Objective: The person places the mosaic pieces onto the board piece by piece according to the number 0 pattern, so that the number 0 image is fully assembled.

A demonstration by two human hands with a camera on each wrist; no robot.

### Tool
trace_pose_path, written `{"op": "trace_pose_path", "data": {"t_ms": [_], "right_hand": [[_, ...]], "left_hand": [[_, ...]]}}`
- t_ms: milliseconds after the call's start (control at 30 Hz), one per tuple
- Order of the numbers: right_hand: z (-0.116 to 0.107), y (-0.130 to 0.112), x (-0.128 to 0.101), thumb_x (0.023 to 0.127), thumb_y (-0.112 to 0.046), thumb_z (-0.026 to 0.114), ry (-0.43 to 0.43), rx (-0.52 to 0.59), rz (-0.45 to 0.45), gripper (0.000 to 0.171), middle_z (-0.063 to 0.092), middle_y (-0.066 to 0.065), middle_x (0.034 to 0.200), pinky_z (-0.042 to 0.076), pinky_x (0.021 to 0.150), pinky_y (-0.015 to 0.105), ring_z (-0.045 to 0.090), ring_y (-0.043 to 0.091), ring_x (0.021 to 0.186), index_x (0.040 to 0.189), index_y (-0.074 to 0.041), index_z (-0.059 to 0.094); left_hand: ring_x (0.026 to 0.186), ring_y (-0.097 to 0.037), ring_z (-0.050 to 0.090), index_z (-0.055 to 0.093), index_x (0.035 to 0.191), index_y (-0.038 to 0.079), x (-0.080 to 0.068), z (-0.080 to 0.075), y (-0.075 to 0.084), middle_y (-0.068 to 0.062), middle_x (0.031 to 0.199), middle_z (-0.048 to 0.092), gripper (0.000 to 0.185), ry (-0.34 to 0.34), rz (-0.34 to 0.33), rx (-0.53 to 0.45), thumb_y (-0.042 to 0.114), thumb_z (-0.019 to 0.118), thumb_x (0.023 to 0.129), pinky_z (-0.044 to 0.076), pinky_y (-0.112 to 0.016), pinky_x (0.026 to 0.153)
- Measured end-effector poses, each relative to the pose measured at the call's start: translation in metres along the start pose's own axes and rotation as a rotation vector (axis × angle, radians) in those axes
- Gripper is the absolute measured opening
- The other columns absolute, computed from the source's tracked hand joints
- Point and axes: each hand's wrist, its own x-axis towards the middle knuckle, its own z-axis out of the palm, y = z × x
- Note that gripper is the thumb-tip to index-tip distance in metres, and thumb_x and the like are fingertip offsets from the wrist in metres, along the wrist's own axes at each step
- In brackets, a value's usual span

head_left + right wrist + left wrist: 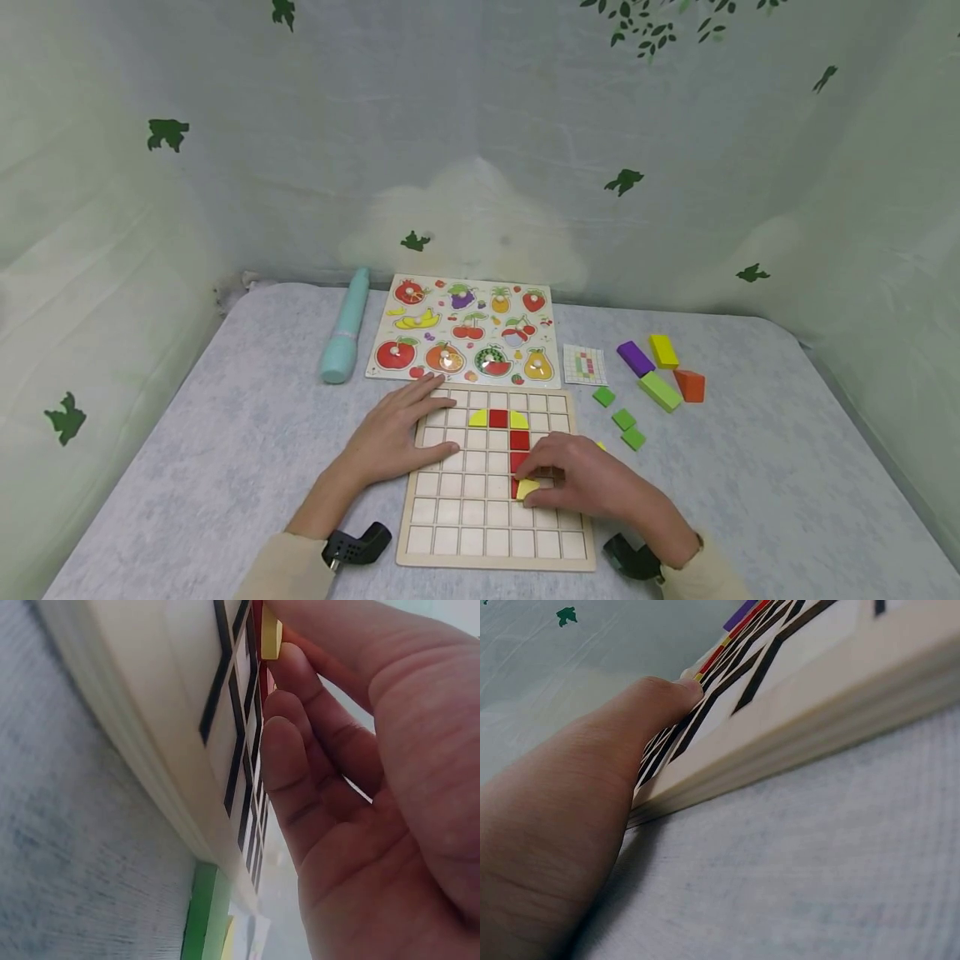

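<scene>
A wooden grid board point(496, 562) lies flat on the table. Near its top, a red square point(498, 418) sits between two yellow rounded pieces point(478, 419). Red squares point(519, 440) run down a column below the right-hand yellow piece. My right hand point(588, 475) pinches a yellow piece point(527, 490) between thumb and fingers, over the lowest visible red square; whether it touches the board is unclear. In the right wrist view the yellow piece point(271, 636) is partly hidden by the thumb. My left hand point(393, 433) rests spread on the board's left side, its thumb point(660, 705) across the edge.
Behind the board lies a fruit puzzle point(468, 352), with a turquoise cylinder point(347, 333) to its left. A pattern card point(584, 365), small green squares point(623, 419), a purple block point(636, 358), a yellow block point(663, 352), a light-green block point(661, 392) and an orange triangular block point(690, 386) lie right.
</scene>
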Motion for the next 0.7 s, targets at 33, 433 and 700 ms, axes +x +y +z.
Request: {"op": "trace_pose_path", "data": {"t_ms": [33,433,700], "right_hand": [[0.0000,-0.0001,-0.0002,0.088,-0.031,0.084,0.002,-0.001,0.007,0.023,0.070,-0.022,0.104,0.054,0.088,0.025,0.060,0.000,0.096,0.110,-0.030,0.078],[0.0038,-0.0079,0.0018,0.088,-0.036,0.083,-0.126,0.030,0.010,0.019,0.067,-0.026,0.100,0.053,0.087,0.023,0.057,-0.002,0.096,0.107,-0.036,0.079],[0.0038,-0.0068,0.0013,0.086,-0.042,0.082,-0.135,0.028,0.000,0.024,0.068,-0.026,0.099,0.053,0.084,0.021,0.057,-0.003,0.094,0.108,-0.035,0.080]], "left_hand": [[0.152,-0.029,0.037,0.066,0.138,0.026,0.0000,-0.0002,0.0001,-0.001,0.164,0.041,0.065,-0.001,-0.001,-0.001,0.061,0.075,0.084,0.036,-0.056,0.120],[0.152,-0.029,0.037,0.066,0.138,0.026,-0.0002,0.0009,-0.0009,-0.001,0.164,0.041,0.065,-0.006,-0.007,0.006,0.062,0.074,0.084,0.035,-0.056,0.120],[0.152,-0.029,0.037,0.066,0.138,0.026,0.0000,0.0017,-0.0005,-0.001,0.164,0.041,0.066,-0.006,-0.007,0.003,0.062,0.075,0.084,0.036,-0.057,0.120]]}}
